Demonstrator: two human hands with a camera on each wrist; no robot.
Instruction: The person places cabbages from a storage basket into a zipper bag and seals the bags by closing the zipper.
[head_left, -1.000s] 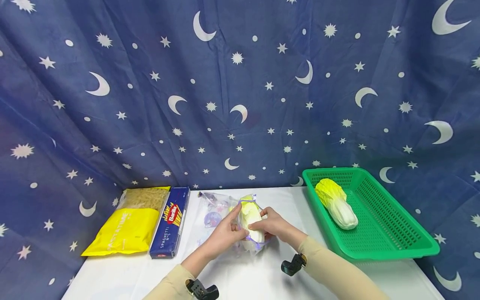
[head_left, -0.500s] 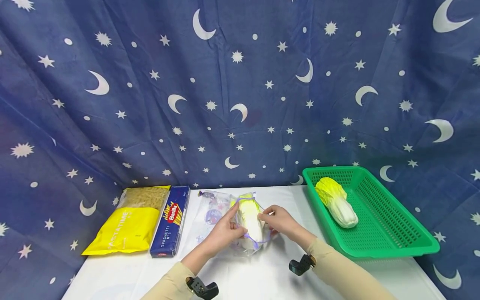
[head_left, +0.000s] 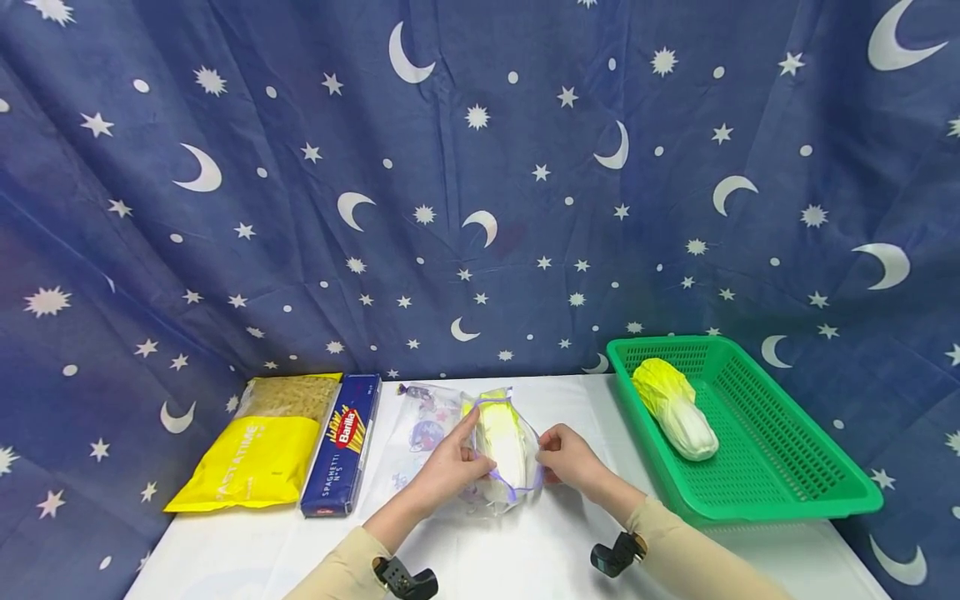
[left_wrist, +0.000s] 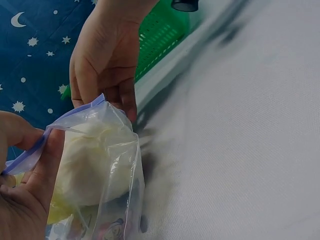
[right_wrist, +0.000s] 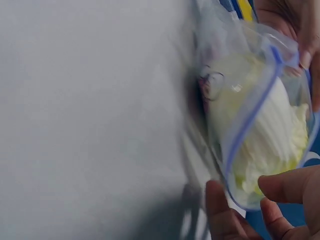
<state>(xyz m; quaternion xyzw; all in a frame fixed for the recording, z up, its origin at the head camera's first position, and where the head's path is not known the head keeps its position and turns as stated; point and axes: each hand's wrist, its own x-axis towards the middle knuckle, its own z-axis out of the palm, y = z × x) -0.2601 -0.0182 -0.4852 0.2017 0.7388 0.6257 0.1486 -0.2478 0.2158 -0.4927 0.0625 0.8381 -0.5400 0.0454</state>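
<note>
A clear zip bag [head_left: 480,498] with a purple zip edge stands mid-table, its mouth spread toward me. Inside it lies a small napa cabbage [head_left: 504,442], white stem and yellow leaves, also visible through the plastic in the right wrist view. My left hand [head_left: 450,471] grips the left side of the bag's mouth, thumb over the purple edge. At the opposite side, my right hand [head_left: 576,460] pinches the rim with thumb and fingers. A second napa cabbage [head_left: 675,410] lies in the green basket [head_left: 780,507] on the right.
On the left lie a yellow pasta bag [head_left: 251,454] and a blue spaghetti box [head_left: 343,446]. Printed clear plastic [head_left: 412,433] spreads left of the cabbage. A blue star-and-moon curtain [head_left: 480,183] hangs behind the white table [head_left: 525,558].
My right hand has left the cabbage and moved right to the bag's rim, drawing the mouth wider. The cabbage now shows more fully inside. My left hand has kept its hold.
</note>
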